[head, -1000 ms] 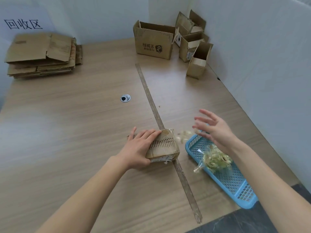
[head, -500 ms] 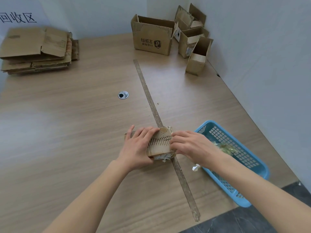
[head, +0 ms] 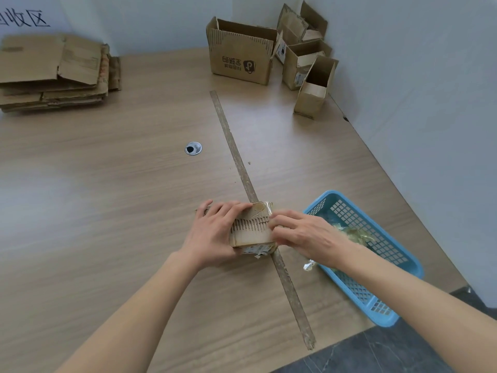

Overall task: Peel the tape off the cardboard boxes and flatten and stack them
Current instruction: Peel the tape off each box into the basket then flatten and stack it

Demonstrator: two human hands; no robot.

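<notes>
Cardboard, corrugated and thin-walled, is what the small box is made of; it sits on the wooden surface near the front edge, across a worn strip running down the middle.

Head view: the left hand is laid over the box's left side w/ fingers curved round its top edge, gripping it steady. The right hand is at the box's right end, fingers bent and touching the cardboard; whether tape is pinched can't be told, as the fingertips are partly hidden. A label and a frayed bit of tape are seen along the box's near bottom edge.

Handling, as judged: box is likely light and empty, stiff along the flutes but easily crushed, so it should be pinned from above rather than squeezed hard. Tape is thin, prob. tears if pulled fast; best taken at a lifted corner and drawn low along the seam.

A blue basket just right of the box holds crumpled tape scraps. Flattened boxes are stacked far left; open boxes are waiting at the back right.
</notes>
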